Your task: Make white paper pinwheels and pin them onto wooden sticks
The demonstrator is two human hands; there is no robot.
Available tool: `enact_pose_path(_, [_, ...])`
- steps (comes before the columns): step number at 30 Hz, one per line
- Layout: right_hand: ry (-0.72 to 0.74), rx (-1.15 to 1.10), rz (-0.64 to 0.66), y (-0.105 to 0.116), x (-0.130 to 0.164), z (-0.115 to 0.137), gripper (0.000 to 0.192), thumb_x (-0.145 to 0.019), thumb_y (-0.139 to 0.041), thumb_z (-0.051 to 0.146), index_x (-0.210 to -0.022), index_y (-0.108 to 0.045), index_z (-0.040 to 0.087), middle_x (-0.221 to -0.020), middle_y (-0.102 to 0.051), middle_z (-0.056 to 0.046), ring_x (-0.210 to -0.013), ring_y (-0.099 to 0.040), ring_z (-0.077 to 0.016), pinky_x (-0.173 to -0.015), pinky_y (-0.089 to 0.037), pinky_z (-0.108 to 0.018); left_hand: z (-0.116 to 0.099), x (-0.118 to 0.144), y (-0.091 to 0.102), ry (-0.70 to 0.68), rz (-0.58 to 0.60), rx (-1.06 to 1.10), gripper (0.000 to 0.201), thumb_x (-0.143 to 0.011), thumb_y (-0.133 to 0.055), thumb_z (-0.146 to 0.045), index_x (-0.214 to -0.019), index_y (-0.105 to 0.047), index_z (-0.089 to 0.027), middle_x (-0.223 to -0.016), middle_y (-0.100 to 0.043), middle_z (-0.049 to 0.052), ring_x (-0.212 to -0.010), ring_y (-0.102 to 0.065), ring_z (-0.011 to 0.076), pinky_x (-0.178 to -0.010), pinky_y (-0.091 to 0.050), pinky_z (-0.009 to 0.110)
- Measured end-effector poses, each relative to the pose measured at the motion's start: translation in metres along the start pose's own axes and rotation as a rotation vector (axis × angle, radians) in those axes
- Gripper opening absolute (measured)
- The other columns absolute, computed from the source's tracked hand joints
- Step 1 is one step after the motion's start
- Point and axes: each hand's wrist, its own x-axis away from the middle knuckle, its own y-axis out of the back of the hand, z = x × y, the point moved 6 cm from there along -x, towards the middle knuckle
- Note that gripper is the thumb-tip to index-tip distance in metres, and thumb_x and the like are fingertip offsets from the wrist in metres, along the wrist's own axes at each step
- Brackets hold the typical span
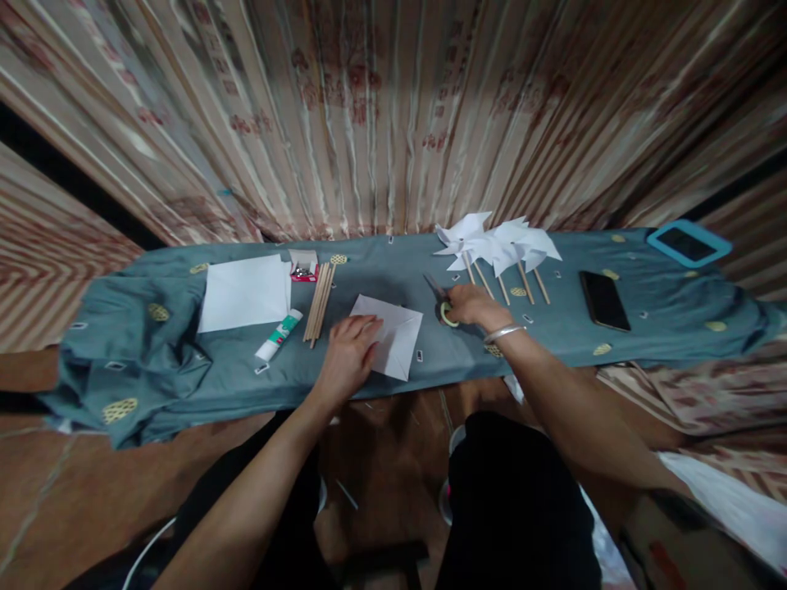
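A folded square of white paper (389, 333) lay flat near the front edge of the tabletop (553, 344), right in front of the person. The left hand (348, 357) lay spread on its near corner, fingers flat, likely to stop the thin sheet from sliding on the soft cloth. The right hand (470, 306) was just beside the paper, curled around the yellow-green handles of a pair of scissors (441, 300); the shiny blades pointed away. A silver bangle (504, 332) ringed that wrist.

To the left lay a tidy bunch of thin wooden sticks (320, 301), a white and green glue tube (279, 335), a small red box of pins (303, 268) and a stack of plain white sheets (246, 292). Farther back on the right, finished white paper pinwheels (495, 242) on sticks lay together in a row. A dark phone (604, 301) and a blue-edged tablet (689, 242) sat well apart. The wrinkly blue-grey cloth (153, 360) had small gold patches.
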Motion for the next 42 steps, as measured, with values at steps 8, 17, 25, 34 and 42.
enact_pose_path(8, [0.086,-0.109,0.121,0.005,0.002,-0.013,0.024,-0.082,-0.063,0.028,-0.099,-0.07,0.012,-0.083,-0.074,-0.01,-0.078,-0.069,-0.02,-0.062,-0.044,-0.024,-0.022,0.0,-0.043,-0.097,0.303,-0.124,0.031,-0.089,-0.049,-0.011,-0.116,-0.064,-0.015,-0.129,-0.063,0.013,-0.119,-0.054,0.0286,-0.099,-0.044,0.047])
enact_pose_path(17, [0.124,-0.265,0.108,-0.005,0.002,-0.029,0.022,-0.087,-0.061,0.025,-0.105,-0.067,0.014,-0.083,-0.075,-0.006,-0.067,-0.07,-0.016,-0.059,-0.048,-0.022,-0.021,0.002,-0.044,-0.113,0.297,-0.165,0.026,-0.092,-0.049,-0.016,-0.114,-0.063,-0.015,-0.131,-0.061,0.014,-0.119,-0.052,0.0279,-0.099,-0.045,0.046])
enact_pose_path(25, [0.053,-0.127,-0.135,-0.002,0.021,-0.024,0.014,-0.085,-0.055,0.013,-0.088,-0.069,0.01,-0.082,-0.074,-0.018,-0.084,-0.071,-0.031,-0.077,-0.051,-0.038,-0.022,0.002,-0.046,-0.134,0.279,-0.197,0.024,-0.092,-0.051,-0.017,-0.112,-0.064,-0.014,-0.128,-0.063,0.013,-0.117,-0.053,0.0279,-0.097,-0.046,0.045])
enact_pose_path(34, [0.266,-0.366,-0.568,-0.032,0.026,0.059,0.022,-0.086,-0.062,0.027,-0.103,-0.068,0.015,-0.114,-0.07,-0.014,-0.108,-0.063,-0.0283,-0.096,-0.049,-0.039,-0.02,0.005,-0.048,-0.172,0.233,-0.211,0.028,-0.093,-0.049,-0.017,-0.116,-0.062,-0.013,-0.129,-0.062,0.015,-0.121,-0.052,0.0273,-0.101,-0.046,0.045])
enact_pose_path(42, [0.28,-0.514,-0.649,-0.052,0.016,0.053,0.025,-0.084,-0.06,0.024,-0.105,-0.066,0.014,-0.115,-0.069,-0.015,-0.11,-0.06,-0.0301,-0.1,-0.047,-0.045,-0.02,0.004,-0.048,-0.164,0.247,-0.212,0.03,-0.093,-0.049,-0.018,-0.118,-0.062,-0.01,-0.129,-0.062,0.016,-0.121,-0.052,0.0281,-0.101,-0.045,0.045])
